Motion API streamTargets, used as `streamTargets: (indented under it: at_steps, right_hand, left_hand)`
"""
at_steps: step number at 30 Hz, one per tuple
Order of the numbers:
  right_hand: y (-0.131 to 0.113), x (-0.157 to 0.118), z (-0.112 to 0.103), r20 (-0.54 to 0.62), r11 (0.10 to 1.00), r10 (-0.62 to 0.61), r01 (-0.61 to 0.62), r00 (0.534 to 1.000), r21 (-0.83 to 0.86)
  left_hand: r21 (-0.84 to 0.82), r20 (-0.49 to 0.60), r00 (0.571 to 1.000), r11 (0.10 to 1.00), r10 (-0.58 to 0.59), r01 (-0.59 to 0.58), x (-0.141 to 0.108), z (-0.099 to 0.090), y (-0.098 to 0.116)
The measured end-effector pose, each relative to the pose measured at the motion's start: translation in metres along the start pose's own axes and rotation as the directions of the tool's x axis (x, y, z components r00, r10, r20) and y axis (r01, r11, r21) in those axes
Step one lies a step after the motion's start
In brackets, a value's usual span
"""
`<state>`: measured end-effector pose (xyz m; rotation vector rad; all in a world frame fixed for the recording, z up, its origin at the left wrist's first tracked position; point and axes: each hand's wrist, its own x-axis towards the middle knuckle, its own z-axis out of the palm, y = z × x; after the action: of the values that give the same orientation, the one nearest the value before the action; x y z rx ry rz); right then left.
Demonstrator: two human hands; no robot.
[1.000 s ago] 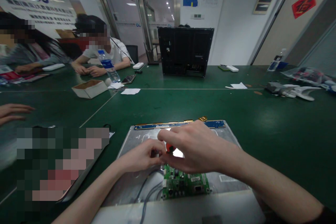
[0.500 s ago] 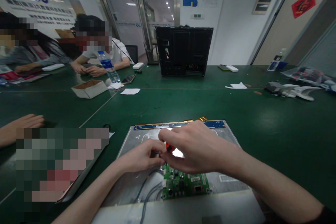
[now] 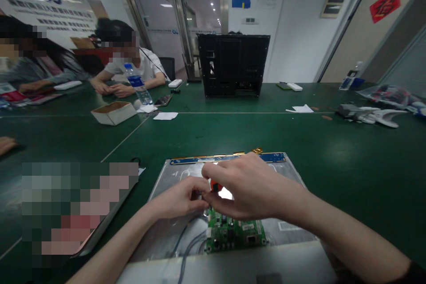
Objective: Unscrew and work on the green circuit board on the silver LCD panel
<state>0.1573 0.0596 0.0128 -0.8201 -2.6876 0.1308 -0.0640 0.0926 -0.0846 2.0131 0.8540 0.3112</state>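
My right hand (image 3: 249, 186) is closed around what looks like a screwdriver (image 3: 216, 186); only part of its red-and-black handle shows between thumb and fingers. Just left of it, my left hand (image 3: 189, 195) is pinched, its fingertips at the tool's lower end, and whatever they hold is hidden. Both hands are above the upper left edge of a green circuit board (image 3: 233, 235). That board lies on a flat silver metal panel (image 3: 156, 242) with a blue strip board (image 3: 274, 157) along its far edge. Grey cables (image 3: 186, 250) run from the board's left side toward me.
To the left lies a dark flat item (image 3: 109, 219), mostly blurred out. Farther off on the green table (image 3: 333, 159) are an open box (image 3: 115, 114), a water bottle (image 3: 138, 84) and a black monitor housing (image 3: 234, 64). Two people sit at the far left. White plastic parts (image 3: 369, 114) lie right.
Another person's hand at the left edge has drawn away to the left, almost out of view. My own hands stay in nearly the same place, the tool handle looking slightly turned.
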Motion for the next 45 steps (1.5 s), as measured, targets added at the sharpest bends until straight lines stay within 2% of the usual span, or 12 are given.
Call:
streamTargets:
  at_steps: [5, 9, 17, 21, 23, 29, 33, 38, 45]
  right_hand:
    - [0.001, 0.001, 0.003, -0.005, 1.0, 0.013, -0.013, 1.0, -0.022]
    - [0.0, 0.001, 0.002, -0.027, 1.0, 0.005, -0.006, 1.0, -0.027]
    - [0.001, 0.0, -0.003, 0.012, 1.0, 0.001, -0.001, 1.0, 0.007]
    - [0.001, 0.0, -0.001, 0.03, 0.999, 0.035, -0.034, 0.999, -0.034]
    - [0.0, 0.0, 0.0, 0.011, 0.998, 0.042, -0.042, 0.999, -0.055]
    - [-0.001, -0.001, -0.003, 0.008, 0.999, 0.023, -0.022, 1.0, -0.029]
    - [0.002, 0.0, -0.001, 0.009, 0.999, 0.028, -0.028, 1.0, -0.019]
    - [0.002, 0.001, 0.004, -0.012, 0.998, 0.028, -0.029, 1.0, -0.048]
    - [0.0, -0.001, -0.001, -0.023, 1.0, 0.002, -0.003, 1.0, -0.015]
  left_hand:
    - [0.009, -0.031, 0.999, 1.0, -0.016, 0.017, -0.003, 0.001, 0.004]
    - [-0.006, 0.006, 1.0, 1.0, 0.001, -0.001, -0.001, 0.0, 0.001]
    - [0.023, -0.016, 1.0, 1.0, 0.012, -0.012, 0.001, -0.001, 0.005]
    - [0.025, 0.017, 0.999, 0.999, 0.032, -0.033, 0.001, -0.002, 0.008]
    - [0.021, 0.029, 0.999, 1.0, 0.021, -0.022, 0.0, -0.001, 0.006]
    - [0.024, -0.042, 0.999, 1.0, -0.008, 0.009, -0.002, 0.005, -0.004]
    - [0.031, -0.045, 0.999, 0.999, -0.004, 0.006, -0.001, 0.001, 0.002]
    - [0.011, 0.026, 0.999, 1.0, 0.022, -0.022, 0.0, -0.002, 0.005]
    - [0.025, -0.028, 1.0, 1.0, -0.012, 0.012, -0.002, 0.003, -0.004]
